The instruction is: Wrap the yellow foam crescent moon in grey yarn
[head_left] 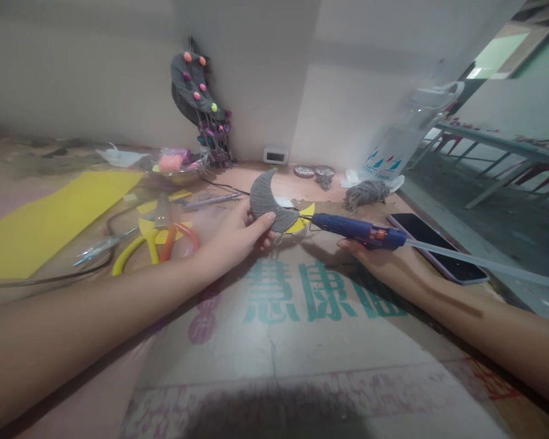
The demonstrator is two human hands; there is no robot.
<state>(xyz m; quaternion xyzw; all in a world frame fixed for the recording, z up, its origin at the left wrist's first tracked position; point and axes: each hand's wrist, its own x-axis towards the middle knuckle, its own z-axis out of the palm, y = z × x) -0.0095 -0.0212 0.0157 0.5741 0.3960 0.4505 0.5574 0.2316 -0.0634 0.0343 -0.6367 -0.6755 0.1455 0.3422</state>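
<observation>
My left hand (251, 228) pinches a crescent moon (268, 198) wound in grey yarn, thumb on its face. The crescent's lower right tip shows bare yellow (307, 219). A short loop of yarn hangs below it. In my right hand (359, 251) is a blue hot glue gun (348, 227), its metal nozzle touching or very near the edge where yarn meets yellow. A long translucent glue stick (480, 261) sticks out of the gun's back. Most of my right fingers are hidden behind the gun.
Pliers (158, 235) with yellow and orange handles lie left, near a yellow sheet (59, 213). A phone (439, 247) and a grey yarn bundle (367, 195) are right. Behind stand a clear bottle (393, 137) and a finished-looking grey crescent with pompoms (185, 91). Printed cardboard (274, 347) covers the front.
</observation>
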